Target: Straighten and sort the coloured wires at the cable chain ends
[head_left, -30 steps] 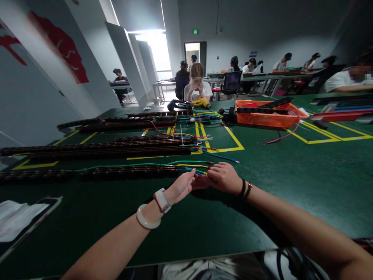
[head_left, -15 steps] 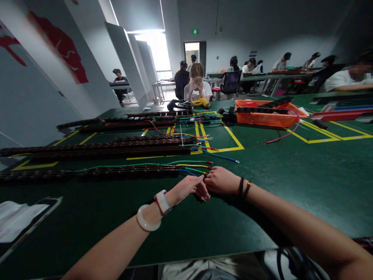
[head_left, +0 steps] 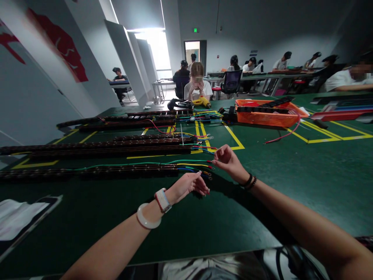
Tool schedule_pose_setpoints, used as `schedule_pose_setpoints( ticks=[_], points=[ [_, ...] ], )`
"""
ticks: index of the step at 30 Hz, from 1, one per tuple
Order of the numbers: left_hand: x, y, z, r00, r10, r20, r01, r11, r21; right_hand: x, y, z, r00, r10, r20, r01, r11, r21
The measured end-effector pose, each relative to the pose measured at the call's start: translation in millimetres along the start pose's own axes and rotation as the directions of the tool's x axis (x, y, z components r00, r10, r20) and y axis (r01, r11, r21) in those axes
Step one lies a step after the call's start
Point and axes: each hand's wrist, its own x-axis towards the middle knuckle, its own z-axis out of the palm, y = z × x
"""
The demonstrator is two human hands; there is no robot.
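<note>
Nearest to me on the green table lies a long black cable chain (head_left: pixel 140 171). From its right end several coloured wires stick out with ring terminals. My right hand (head_left: pixel 230 165) is closed in a pinch at the red-sleeved end of the green wire (head_left: pixel 190 161); its fingertips partly cover the terminal. Just below it is the yellow wire (head_left: pixel 194 165), outside the fingers. My left hand (head_left: pixel 190 184), with fingers loosely apart and nothing in them, hovers beside the blue wire (head_left: pixel 186 169) and the lower terminals.
More cable chains (head_left: pixel 116 147) lie behind, wires pointing right. An orange basket (head_left: pixel 262 118) holds dark chain pieces, and a yellow heat gun (head_left: pixel 202 102) lies farther back. A person (head_left: pixel 198 89) sits across the table. White paper (head_left: pixel 20 217) lies at the left.
My right hand has moved up and away from the lower wire ends to the green wire's end. My left hand stays nearly in place, and the lower terminals now show between the hands.
</note>
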Motion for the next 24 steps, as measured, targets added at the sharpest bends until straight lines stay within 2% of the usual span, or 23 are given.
schedule_pose_setpoints(
  ticks=[2, 5, 12, 24],
  points=[
    [0, -1, -0.3, 1.000, 0.001, 0.005, -0.001, 1.000, -0.021, -1, -1, 6, 0.998, 0.063, 0.020, -0.065, 0.990, 0.125],
    [1, -2, -0.5, 1.000, -0.008, 0.000, 0.008, 0.998, -0.065, -5, -5, 13, 0.995, 0.097, 0.035, -0.102, 0.971, 0.218],
    [0, 0, 0.5, 0.999, -0.038, -0.023, 0.035, 0.993, -0.110, -11, -17, 26, 0.990, 0.123, 0.073, -0.140, 0.940, 0.311],
    [-1, 3, 1.7, 1.000, -0.006, 0.029, 0.011, 0.988, -0.153, -20, -34, 40, 0.977, 0.173, 0.129, -0.211, 0.881, 0.423]
  ],
)
